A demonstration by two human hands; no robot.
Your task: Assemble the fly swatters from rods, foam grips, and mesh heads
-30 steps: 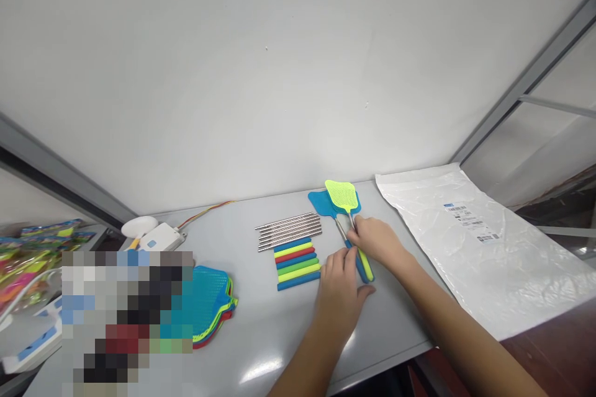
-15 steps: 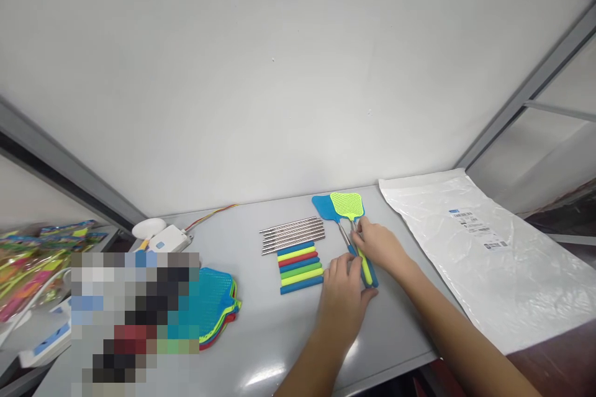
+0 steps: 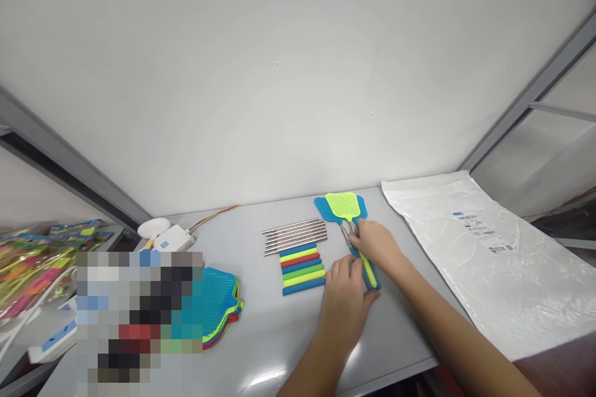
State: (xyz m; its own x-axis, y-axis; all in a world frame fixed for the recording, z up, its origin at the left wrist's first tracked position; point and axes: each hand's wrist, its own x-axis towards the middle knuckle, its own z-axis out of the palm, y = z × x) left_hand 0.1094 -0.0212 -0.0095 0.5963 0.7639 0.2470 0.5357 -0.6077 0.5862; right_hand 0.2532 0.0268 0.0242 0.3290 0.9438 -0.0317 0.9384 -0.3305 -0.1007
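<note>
A yellow fly swatter (image 3: 343,206) lies on top of blue fly swatters (image 3: 321,208), their mesh heads towards the wall and their handles towards me. My right hand (image 3: 378,247) is closed with its fingertips on the metal rod of the yellow swatter, just below its head. My left hand (image 3: 345,291) curls around the left side of the handles, thumb at their near ends; its fingers partly hide a blue handle. Left of my left hand lies a row of coloured handle tubes (image 3: 302,268). Behind them several metal rods (image 3: 295,236) lie side by side.
A stack of loose swatter heads (image 3: 216,304) lies to the left, partly covered by a pixelated patch. A white plastic mailer bag (image 3: 465,273) covers the table's right end. A white device (image 3: 172,239) with wires sits back left, near wrapped colourful packages (image 3: 37,273).
The yellow swatter's head has shifted slightly left over the blue ones, and more blue shows on its right. Both hands stay at the swatters. The view has shifted a little.
</note>
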